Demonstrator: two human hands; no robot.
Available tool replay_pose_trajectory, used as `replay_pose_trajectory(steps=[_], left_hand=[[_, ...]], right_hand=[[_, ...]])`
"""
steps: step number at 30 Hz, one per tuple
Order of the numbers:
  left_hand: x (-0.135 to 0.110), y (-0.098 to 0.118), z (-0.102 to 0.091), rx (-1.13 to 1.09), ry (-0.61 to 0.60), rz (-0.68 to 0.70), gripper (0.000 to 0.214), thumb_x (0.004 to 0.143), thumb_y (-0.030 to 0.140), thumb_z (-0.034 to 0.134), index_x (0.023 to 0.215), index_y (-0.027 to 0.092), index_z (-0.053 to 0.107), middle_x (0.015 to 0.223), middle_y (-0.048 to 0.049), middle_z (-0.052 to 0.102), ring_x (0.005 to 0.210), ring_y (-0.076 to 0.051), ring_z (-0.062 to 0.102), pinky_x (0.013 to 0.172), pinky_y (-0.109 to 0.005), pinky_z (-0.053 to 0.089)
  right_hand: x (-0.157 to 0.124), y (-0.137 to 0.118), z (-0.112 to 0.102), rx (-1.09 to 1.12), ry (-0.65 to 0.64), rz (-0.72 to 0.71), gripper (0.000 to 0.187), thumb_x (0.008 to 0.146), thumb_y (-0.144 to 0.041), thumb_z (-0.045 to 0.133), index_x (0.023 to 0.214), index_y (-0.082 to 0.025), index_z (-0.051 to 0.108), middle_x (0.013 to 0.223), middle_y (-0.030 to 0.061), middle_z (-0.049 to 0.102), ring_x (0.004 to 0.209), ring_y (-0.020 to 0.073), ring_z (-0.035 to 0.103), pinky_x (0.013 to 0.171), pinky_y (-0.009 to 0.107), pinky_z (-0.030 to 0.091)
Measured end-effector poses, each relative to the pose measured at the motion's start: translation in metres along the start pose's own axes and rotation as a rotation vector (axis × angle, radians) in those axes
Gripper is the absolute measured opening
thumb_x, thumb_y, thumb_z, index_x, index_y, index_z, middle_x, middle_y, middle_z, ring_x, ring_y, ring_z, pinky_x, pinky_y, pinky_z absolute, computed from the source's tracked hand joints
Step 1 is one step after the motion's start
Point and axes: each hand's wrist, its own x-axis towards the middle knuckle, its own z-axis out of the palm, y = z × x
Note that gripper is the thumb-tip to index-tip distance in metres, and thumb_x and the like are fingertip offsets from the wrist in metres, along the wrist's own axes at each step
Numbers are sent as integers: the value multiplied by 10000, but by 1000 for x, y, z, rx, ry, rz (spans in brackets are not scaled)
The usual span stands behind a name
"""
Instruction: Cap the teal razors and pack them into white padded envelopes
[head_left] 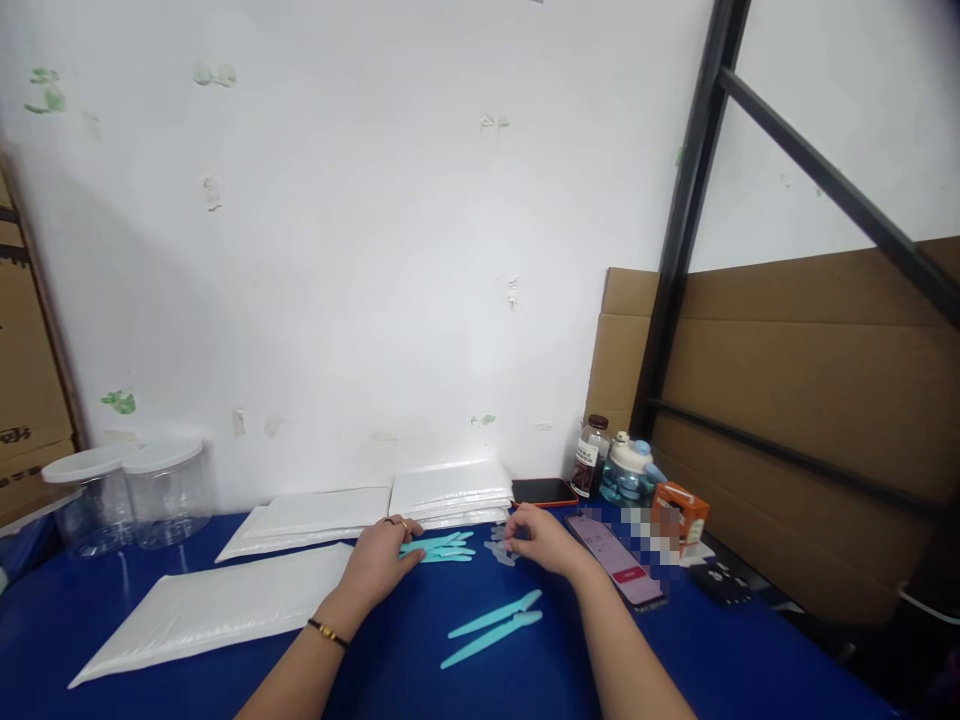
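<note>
My left hand (381, 560) lies on the blue table (420, 680), fingers closed around the ends of a bunch of teal plastic sticks (444, 546). My right hand (536, 538) is curled a little to the right of them, its fingertips pinching small clear plastic pieces (498, 548). Two more teal sticks (495, 626) lie loose on the table nearer to me, between my forearms. A thin bracelet sits on my left wrist.
White padded envelopes lie at left (217, 610), and a stack of them (450, 492) sits by the wall. Two clear lidded jars (127, 495) stand far left. A phone (619, 560), a second phone (544, 490), bottles (592, 455) and an orange box (679, 510) crowd the right. Cardboard and a black frame rise behind.
</note>
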Motion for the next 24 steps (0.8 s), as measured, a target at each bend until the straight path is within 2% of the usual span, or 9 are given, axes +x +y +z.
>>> replay_pose_trajectory(steps=[4, 6, 8, 11, 14, 17, 19, 21, 24], left_hand=[[-6, 18, 6, -110, -67, 62, 217, 752, 368, 542, 895, 235, 637, 879, -6, 628, 816, -162, 561, 713, -244, 376], [-10, 29, 10, -161, -114, 114, 220, 770, 387, 526, 889, 239, 636, 890, -1, 626, 813, -155, 556, 704, -238, 381], [-15, 38, 15, -191, -153, 179, 239, 791, 406, 507, 920, 247, 631, 918, 0, 627, 839, -155, 551, 720, -235, 385], [-18, 48, 19, -133, -197, 252, 247, 821, 402, 475, 930, 251, 637, 913, -11, 645, 869, -172, 555, 742, -249, 381], [-15, 50, 16, -10, -217, 265, 263, 855, 360, 422, 826, 235, 651, 836, -23, 663, 819, -183, 574, 724, -269, 364], [-8, 39, 7, 81, -169, 227, 297, 872, 341, 388, 770, 226, 642, 810, -29, 661, 821, -189, 572, 732, -281, 351], [-4, 25, 3, 145, -106, 145, 311, 878, 343, 371, 772, 221, 636, 827, -40, 650, 863, -202, 557, 751, -294, 348], [-1, 12, 0, 181, -56, 62, 304, 882, 340, 358, 843, 234, 640, 882, -48, 634, 922, -214, 533, 775, -309, 345], [-1, 5, -1, 152, 6, 14, 271, 843, 336, 431, 1047, 287, 603, 1015, -45, 598, 1020, -225, 485, 834, -334, 332]], right_hand=[[-9, 2, -12, 8, -420, 83, 282, 495, -248, 778, 758, -180, 703, 647, -32, 578, 576, 104, 503, 517, 184, 363], [-10, 2, -11, -20, -518, 115, 274, 476, -257, 788, 726, -179, 707, 602, -42, 576, 548, 101, 501, 505, 184, 359], [-9, -2, -5, -21, -527, 133, 226, 501, -258, 777, 695, -171, 701, 586, -39, 580, 540, 101, 504, 504, 186, 362], [-6, -12, 5, 61, -459, 93, 177, 557, -239, 746, 701, -159, 681, 590, -33, 580, 541, 96, 502, 503, 181, 361], [-5, -19, 9, 170, -367, 19, 128, 612, -212, 704, 714, -153, 652, 595, -33, 576, 549, 92, 502, 511, 174, 363], [-2, -16, 9, 198, -218, -1, 54, 666, -165, 637, 718, -149, 627, 622, -17, 600, 571, 100, 518, 530, 177, 374], [0, -10, 8, 139, -83, 20, 30, 685, -143, 602, 711, -146, 618, 637, -2, 616, 582, 109, 525, 533, 184, 373], [3, -4, 7, 50, 24, 50, 35, 679, -136, 604, 709, -145, 620, 646, 6, 624, 591, 118, 528, 544, 195, 372], [4, -2, 4, -44, 96, 44, 102, 643, -128, 637, 740, -154, 643, 728, 16, 645, 648, 133, 540, 600, 215, 382]])
